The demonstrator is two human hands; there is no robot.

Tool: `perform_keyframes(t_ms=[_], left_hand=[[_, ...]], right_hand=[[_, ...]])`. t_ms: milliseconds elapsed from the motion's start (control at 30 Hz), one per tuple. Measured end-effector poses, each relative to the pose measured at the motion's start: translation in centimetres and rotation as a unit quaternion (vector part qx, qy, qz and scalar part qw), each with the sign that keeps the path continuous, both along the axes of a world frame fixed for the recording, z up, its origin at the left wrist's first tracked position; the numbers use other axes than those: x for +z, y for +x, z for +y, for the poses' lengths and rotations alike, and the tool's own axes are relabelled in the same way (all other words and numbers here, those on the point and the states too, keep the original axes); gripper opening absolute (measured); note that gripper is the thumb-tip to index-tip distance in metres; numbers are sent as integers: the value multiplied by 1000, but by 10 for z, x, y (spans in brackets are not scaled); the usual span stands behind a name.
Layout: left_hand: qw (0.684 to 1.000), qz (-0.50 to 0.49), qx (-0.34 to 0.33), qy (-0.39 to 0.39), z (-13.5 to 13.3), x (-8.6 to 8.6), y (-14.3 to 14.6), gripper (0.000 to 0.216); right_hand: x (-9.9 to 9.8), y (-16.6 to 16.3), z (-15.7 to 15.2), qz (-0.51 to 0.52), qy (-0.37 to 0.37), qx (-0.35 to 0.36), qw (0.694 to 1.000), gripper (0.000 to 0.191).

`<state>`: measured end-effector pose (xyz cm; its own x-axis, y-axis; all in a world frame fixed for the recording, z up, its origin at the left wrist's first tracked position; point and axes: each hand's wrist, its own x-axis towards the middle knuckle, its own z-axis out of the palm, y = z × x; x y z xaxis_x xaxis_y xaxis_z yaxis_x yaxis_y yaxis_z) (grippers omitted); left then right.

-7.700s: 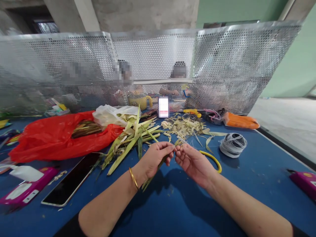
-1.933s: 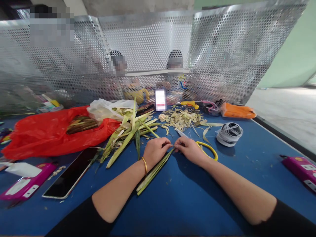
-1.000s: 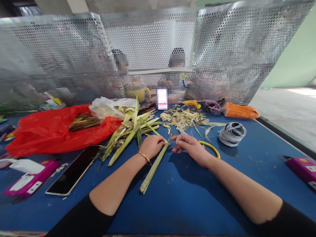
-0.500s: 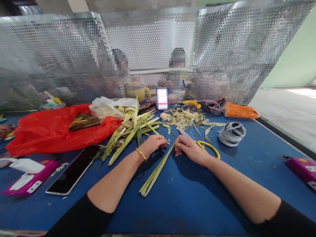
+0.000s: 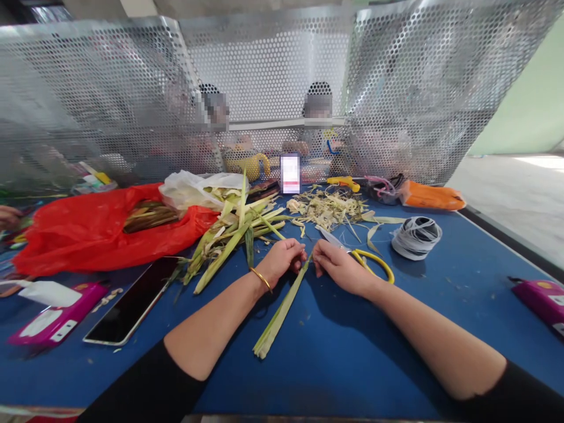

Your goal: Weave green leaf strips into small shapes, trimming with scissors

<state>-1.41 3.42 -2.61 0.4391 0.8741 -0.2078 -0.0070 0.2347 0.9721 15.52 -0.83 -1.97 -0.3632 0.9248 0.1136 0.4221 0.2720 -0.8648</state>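
A long pale-green strip of dried plant leaf (image 5: 282, 311), folded lengthwise, slants across the blue table with its wide end toward me. My left hand (image 5: 285, 259), with a gold bangle at the wrist, is closed at the strip's narrow upper end. Just across from it, my right hand (image 5: 331, 263) is also closed, fingertips pinched at the same tip. The exact grip is partly hidden by curled fingers. Scissors with yellow handles (image 5: 388, 269) lie beneath and behind my right hand, blades pointing away.
Leaf stalks (image 5: 229, 247) are heaped at left beside a red plastic bag (image 5: 88, 229). Scraps (image 5: 330, 205) lie behind my hands. A grey yarn ball (image 5: 416, 238) sits right; a phone (image 5: 132, 305) lies left. A perforated metal screen (image 5: 273, 70) stands behind, people beyond it.
My left hand has moved slightly right, closer to the strip's tip and my right hand. The strip has turned, its separate strands now appearing as one broader piece.
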Motion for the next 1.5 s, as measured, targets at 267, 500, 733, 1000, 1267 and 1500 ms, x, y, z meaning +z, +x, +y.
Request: perform_keyframes(t_ms=[267,500,733,1000,1267,1500], left_hand=[[1000,20,21,4,3,1,-1,21],[999,22,23,-4,3,1,-1,20],[999,15,9,-51,4,4,-6,20],[990,7,-37,-138,4,14,-13,17],[993,32,-76,-87,-2,8,-8,23],[990,93,-91,47,-11,3,3,11]], right_hand=[[0,2,-2,-58,12,11,998,16],[3,4,-3,-57,-2,12,998,14],[1,2,1,28,-55,-12,998,12],[3,0,0,150,-123,-30,981,13],[9,-1,-2,187,-127,-51,973,11],[5,-1,-1,183,-132,-58,973,15]])
